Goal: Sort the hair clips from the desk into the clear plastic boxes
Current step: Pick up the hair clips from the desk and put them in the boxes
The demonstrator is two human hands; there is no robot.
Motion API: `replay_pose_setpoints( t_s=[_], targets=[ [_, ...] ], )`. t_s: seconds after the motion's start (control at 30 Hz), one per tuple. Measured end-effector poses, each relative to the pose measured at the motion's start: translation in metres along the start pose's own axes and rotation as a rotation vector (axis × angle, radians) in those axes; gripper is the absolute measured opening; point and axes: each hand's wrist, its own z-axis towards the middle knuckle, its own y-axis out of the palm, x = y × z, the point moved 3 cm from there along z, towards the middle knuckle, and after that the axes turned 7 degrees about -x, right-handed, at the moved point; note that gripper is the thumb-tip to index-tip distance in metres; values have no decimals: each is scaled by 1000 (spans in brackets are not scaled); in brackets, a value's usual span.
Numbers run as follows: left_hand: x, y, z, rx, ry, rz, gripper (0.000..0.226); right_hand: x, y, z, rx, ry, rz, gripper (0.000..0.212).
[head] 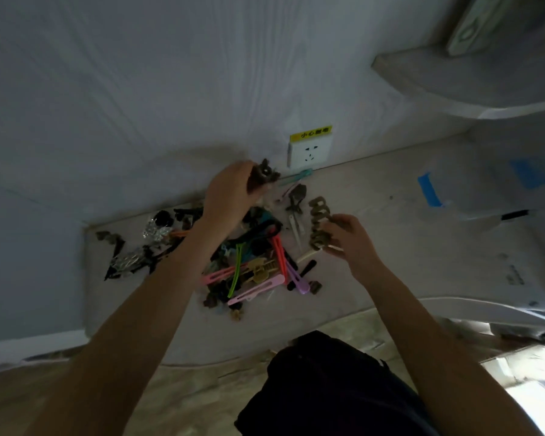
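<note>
The left hand [230, 190] is raised near the wall, fingers curled round a dark brown claw clip [265, 175]. The right hand [348, 236] grips an olive wavy clip [318, 223] just above the table [390, 234]. Between the two forearms lies the heap of hair clips [252, 265], pink, green, purple and black, with darker ones scattered to its left.

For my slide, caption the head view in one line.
Left hand lifts a dark claw clip, right hand grips an olive clip over the pile.
</note>
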Motion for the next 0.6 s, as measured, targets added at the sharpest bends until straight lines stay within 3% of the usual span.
replay_pose_setpoints(
  t_s=[0.17,0.3,0.37,0.47,0.6],
  targets=[
    [51,-10,-21,-55,-303,-952,29,-25,-34,-35,-44,-97,184,28],
    [113,23,-23,-260,-401,-1377,32,-52,-93,-64,1,-286,255,20],
    [154,48,-15,-358,-387,-1404,37,-64,-137,-73,80,-386,236,19],
    [214,86,6,-439,-319,-1322,32,-83,-204,-70,272,-474,-10,25],
    [275,129,50,-229,-110,-901,37,-115,-269,-40,429,-544,-281,27]
  ],
)
